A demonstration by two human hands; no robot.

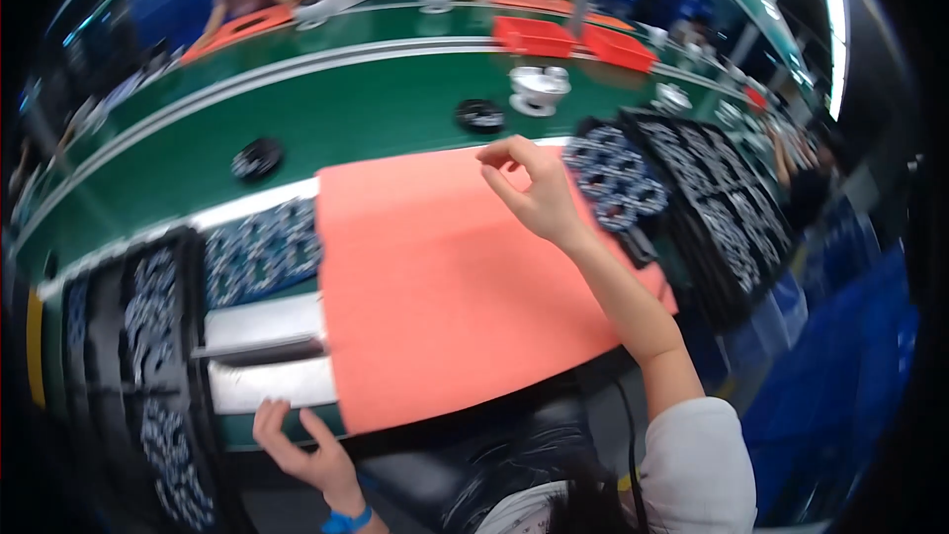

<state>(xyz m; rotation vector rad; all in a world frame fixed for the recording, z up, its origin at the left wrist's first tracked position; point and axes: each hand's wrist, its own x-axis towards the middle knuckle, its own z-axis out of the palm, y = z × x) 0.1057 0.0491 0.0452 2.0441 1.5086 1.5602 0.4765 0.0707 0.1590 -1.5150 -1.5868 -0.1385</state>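
Head view: coral mat [415,267] as landmark, lying flat under the reach. Right hand [534,193] above its far edge, thumb and forefinger curled toward each other, nothing visible between; cannot tell if the tips meet. Left hand [311,455] off the mat's near left corner, fingers spread, empty, beside the nearer pale strip [272,386]; contact unclear. Handling, my judgement: carry the reach above the mat, not across it, so the sheet doesn't rumple; clear the strip's edges with the left; small rings would want a light fingertip pinch. Materials: mat matte, smooth, faintly creased. Strip hard-looking, glossy. Left of the mat, a blue tray [262,252] of ring-like parts, blurred; right of it, a similar cluster of blue-and-white rings [613,173]. Beyond the mat, smooth green belt [376,119] with a dark round coil-like piece [480,116] and a glossy white bowl-shaped unit [539,89].
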